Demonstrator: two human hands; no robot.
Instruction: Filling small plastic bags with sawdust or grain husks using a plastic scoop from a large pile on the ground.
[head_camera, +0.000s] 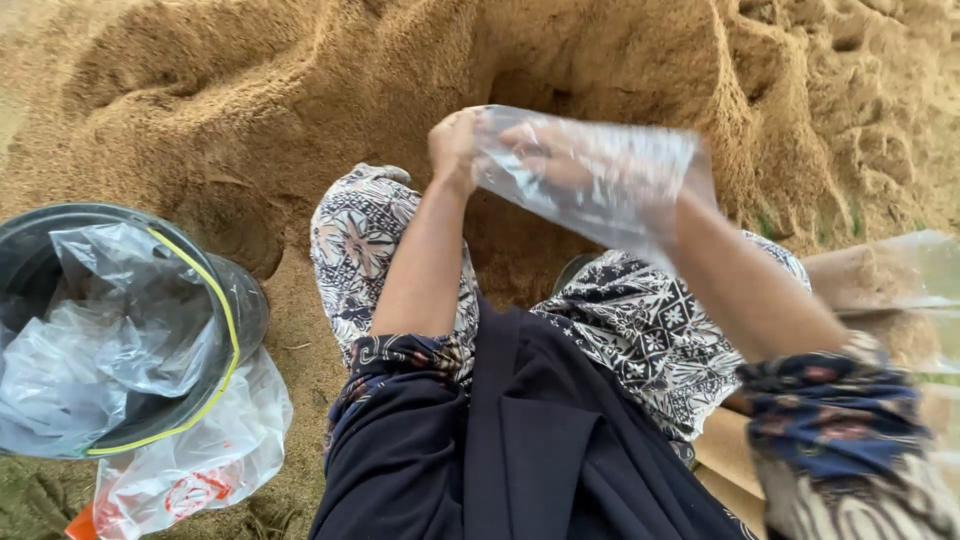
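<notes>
The left hand (455, 150) pinches the rim of a clear plastic bag (590, 175), fingers closed; the right hand (545, 150) sits inside it, grip unclear, over the sawdust heap (250, 90).

A thin, clear plastic bag (600, 175), glossy and crinkled, is gripped by the left hand (455, 150). The mound (250, 90) behind is seen as fine tan granular matter, matt and rough. The bucket (245, 300) is of dark, smooth plastic and is stuffed with translucent plastic sheeting (100, 340). Matt patterned cloth is noted on the trousers (650, 330).
</notes>
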